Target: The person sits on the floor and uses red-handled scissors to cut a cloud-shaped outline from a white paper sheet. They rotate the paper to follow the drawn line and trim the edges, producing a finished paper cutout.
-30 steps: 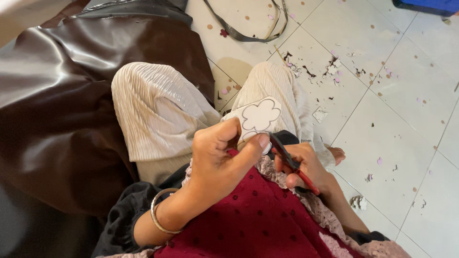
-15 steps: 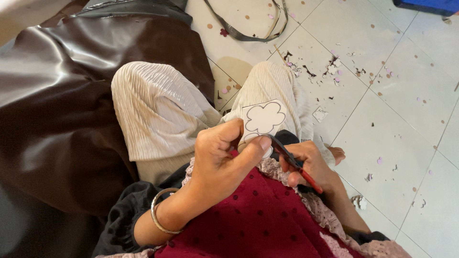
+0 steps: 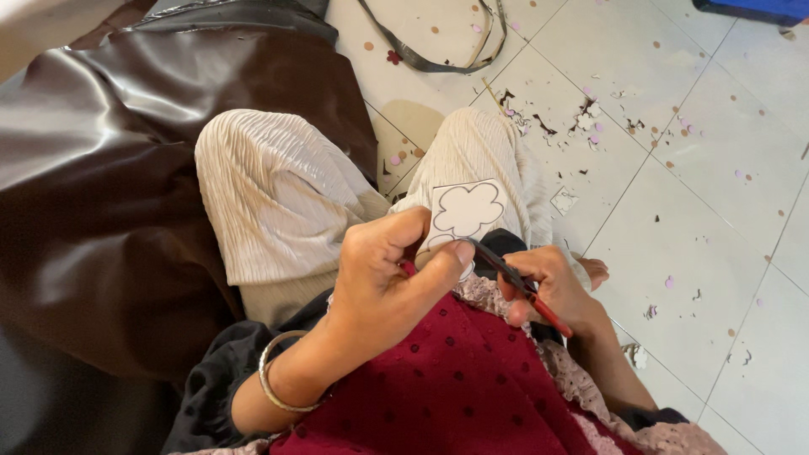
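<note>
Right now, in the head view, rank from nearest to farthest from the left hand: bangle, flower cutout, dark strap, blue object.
1. Flower cutout, pinched by left hand.
2. Bangle, on its wrist.
3. Dark strap, floor, top centre.
4. Blue object, top right corner.

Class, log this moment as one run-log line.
left hand: holds flower-outline piece | right hand: grips scissors | blades at piece's edge

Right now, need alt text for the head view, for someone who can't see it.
Seen from above, a seated person's left hand pinches a pale piece with a flower outline while the right hand works red-handled scissors at its lower edge. Dark brown leather-like sheet lies to the left; small scraps litter the white tiled floor.
</note>
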The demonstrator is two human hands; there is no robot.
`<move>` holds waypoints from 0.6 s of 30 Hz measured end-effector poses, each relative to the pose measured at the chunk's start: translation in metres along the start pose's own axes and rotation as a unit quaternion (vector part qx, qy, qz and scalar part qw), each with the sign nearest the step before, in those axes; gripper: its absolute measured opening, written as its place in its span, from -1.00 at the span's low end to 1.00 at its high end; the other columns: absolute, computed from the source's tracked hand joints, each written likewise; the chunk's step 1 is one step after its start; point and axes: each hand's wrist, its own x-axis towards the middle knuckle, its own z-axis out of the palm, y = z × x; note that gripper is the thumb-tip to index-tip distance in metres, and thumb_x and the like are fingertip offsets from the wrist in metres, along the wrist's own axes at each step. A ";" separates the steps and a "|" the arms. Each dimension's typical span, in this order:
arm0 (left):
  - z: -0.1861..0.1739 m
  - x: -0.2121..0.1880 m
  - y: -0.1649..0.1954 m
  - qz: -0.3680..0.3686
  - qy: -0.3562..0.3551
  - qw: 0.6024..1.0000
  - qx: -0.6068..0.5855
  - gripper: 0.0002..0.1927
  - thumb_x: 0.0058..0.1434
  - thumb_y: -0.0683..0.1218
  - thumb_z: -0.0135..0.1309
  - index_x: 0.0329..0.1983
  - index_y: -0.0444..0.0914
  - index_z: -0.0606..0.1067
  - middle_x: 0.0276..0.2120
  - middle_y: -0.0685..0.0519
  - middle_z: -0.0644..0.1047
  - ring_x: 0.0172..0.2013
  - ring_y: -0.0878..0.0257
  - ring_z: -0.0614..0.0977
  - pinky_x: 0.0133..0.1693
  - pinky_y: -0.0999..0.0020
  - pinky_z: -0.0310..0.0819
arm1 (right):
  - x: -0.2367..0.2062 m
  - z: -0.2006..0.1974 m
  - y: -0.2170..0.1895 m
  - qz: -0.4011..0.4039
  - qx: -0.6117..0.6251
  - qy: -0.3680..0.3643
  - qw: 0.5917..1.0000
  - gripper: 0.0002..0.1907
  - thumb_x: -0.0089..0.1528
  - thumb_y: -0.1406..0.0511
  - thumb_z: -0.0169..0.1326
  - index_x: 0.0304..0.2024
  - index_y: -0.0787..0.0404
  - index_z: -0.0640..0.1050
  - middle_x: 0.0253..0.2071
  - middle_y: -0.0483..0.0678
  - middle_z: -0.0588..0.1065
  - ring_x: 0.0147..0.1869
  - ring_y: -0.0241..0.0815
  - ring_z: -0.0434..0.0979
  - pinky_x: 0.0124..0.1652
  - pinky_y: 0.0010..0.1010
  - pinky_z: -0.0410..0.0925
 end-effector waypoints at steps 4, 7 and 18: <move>-0.006 0.003 0.004 0.022 -0.020 0.999 0.015 -0.61 0.22 -0.25 0.22 -0.53 -0.30 0.22 -0.59 0.14 0.23 -0.49 0.49 0.22 -0.51 0.45 0.14 | 0.001 -0.004 -0.002 -0.004 -0.003 -0.005 1.000 -0.20 0.00 -0.43 0.07 -0.60 0.14 0.41 -0.65 -0.24 0.32 -0.60 -0.40 0.33 -0.57 -0.49 0.15; -0.009 0.005 0.006 0.007 -0.034 0.999 0.030 -0.62 0.20 -0.25 0.22 -0.55 -0.32 0.23 -0.62 0.12 0.22 -0.52 0.48 0.22 -0.54 0.43 0.12 | 0.002 -0.007 -0.004 -0.008 -0.011 -0.015 1.000 -0.21 -0.01 -0.42 0.09 -0.59 0.14 0.41 -0.65 -0.25 0.34 -0.60 -0.40 0.35 -0.57 -0.49 0.16; -0.020 0.012 0.014 -0.010 -0.081 0.996 0.047 -0.71 0.19 -0.23 0.22 -0.52 -0.35 0.35 -0.68 0.13 0.29 -0.57 0.51 0.24 -0.59 0.44 0.13 | 0.001 -0.012 -0.009 0.015 -0.005 -0.025 1.000 -0.25 -0.07 -0.36 0.20 -0.60 0.15 0.42 -0.66 -0.23 0.36 -0.61 -0.38 0.36 -0.57 -0.49 0.17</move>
